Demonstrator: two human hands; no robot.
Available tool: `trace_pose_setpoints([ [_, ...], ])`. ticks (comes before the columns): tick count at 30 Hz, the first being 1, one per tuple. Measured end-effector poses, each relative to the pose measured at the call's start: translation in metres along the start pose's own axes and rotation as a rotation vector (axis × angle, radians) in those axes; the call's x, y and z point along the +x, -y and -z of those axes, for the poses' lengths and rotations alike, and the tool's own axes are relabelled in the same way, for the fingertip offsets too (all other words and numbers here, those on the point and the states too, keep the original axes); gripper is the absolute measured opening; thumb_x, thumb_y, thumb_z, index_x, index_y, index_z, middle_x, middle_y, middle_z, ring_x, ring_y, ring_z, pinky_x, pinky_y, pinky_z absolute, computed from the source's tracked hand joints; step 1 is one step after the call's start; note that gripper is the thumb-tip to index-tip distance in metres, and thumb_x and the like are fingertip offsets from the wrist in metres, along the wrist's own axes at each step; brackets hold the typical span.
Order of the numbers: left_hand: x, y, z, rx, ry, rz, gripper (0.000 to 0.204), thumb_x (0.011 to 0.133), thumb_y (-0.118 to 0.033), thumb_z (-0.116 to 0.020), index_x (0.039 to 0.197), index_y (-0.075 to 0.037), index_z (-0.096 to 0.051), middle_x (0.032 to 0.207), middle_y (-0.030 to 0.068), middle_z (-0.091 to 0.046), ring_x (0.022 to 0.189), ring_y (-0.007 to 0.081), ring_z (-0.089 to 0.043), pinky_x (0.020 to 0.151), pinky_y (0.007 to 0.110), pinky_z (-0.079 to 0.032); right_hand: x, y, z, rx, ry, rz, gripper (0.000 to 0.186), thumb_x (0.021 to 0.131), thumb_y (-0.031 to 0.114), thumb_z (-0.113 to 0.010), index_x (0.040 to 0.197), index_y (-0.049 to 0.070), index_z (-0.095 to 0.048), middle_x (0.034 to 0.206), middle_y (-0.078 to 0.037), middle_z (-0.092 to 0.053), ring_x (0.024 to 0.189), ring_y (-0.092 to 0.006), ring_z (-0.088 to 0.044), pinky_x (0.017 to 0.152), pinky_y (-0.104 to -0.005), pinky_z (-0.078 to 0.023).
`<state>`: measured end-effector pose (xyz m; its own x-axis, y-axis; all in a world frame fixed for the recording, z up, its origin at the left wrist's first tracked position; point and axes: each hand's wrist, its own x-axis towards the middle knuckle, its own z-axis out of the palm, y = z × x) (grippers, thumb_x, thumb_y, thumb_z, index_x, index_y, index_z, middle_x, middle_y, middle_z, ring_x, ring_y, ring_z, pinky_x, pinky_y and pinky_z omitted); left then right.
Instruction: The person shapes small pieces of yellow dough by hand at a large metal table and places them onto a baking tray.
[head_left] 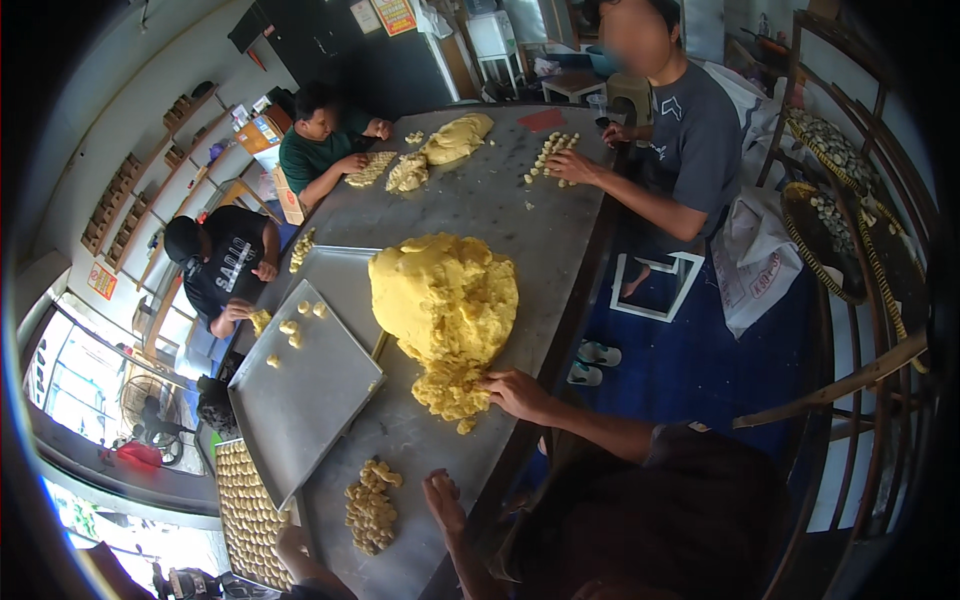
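Note:
A large mound of yellow dough (442, 300) lies on the metal table (550, 240), with a crumbly lower end. My right hand (515, 395) is at that crumbly end, fingertips closed on some dough at its right side. My left hand (445, 500) is held near the table's front edge, fingers loosely bent and apart, with nothing visible in it. Just left of it lies a cluster of small dough pieces (368, 505).
A tilted tray (300, 400) with a few pieces sits left, above a filled tray (245, 510) near a co-worker's hand (295, 550). Three more people (680, 150) (320, 150) (215, 260) work around the table. A rack (850, 400) stands right, a white stool frame (655, 285) below.

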<state>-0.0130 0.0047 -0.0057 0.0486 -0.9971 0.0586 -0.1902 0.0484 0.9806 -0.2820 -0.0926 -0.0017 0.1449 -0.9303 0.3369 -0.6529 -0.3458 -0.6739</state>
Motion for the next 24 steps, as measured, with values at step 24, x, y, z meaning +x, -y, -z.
trace_pose_setpoints([
  [24, 0.079, -0.014, -0.007, 1.039, -0.287, -0.134, 0.017, 0.095, -0.023, -0.052, 0.098, -0.007, -0.058, 0.100, 0.0107, -0.058, 0.099, 0.0303, -0.052, 0.088, 0.047, -0.036, -0.003, -0.009, -0.009, 0.106, -0.089, 0.014, 0.038, 0.081, 0.014, -0.073, 0.118, 0.011, -0.068, 0.118, -0.012, -0.063, 0.112, -0.0323, -0.056, 0.095, -0.0412, -0.046],
])
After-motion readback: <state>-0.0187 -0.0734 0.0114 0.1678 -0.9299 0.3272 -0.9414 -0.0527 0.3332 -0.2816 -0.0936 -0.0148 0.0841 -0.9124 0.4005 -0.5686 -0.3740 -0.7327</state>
